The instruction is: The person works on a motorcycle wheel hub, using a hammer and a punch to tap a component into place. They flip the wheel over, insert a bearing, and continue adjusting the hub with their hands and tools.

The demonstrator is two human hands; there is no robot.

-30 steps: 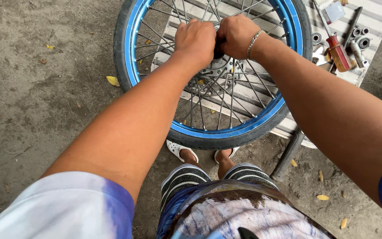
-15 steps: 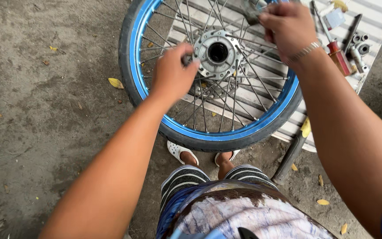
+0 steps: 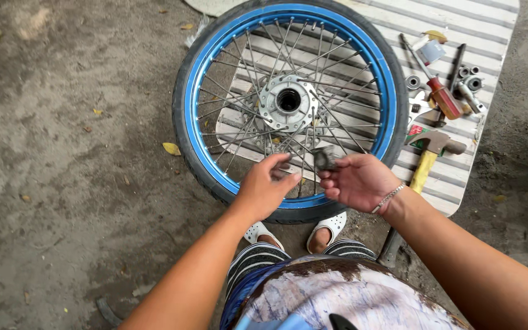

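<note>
A spoked wheel with a blue rim [image 3: 198, 143] and black tyre lies flat on the ground, its silver hub [image 3: 288, 101] showing an empty centre hole. Both hands hover over the wheel's near edge. My right hand [image 3: 357, 181], palm up with a bracelet at the wrist, holds a small dark metal part [image 3: 323, 157] at its fingertips. My left hand [image 3: 266, 186] is close beside it, fingers spread and reaching toward that part without gripping it.
A striped white sheet [image 3: 459, 36] lies under the wheel's far side, carrying a red-handled screwdriver [image 3: 440, 96], a hammer with a yellow handle [image 3: 426, 164], sockets and small metal pieces [image 3: 470, 79]. My feet in white sandals [image 3: 328, 227] stand just below the tyre. Bare dirt ground [image 3: 62, 153] spreads left.
Both hands have come off the hub and pulled back toward me. The right hand has brought a small dark part down from the far side; the left hand has let go of the hub.
</note>
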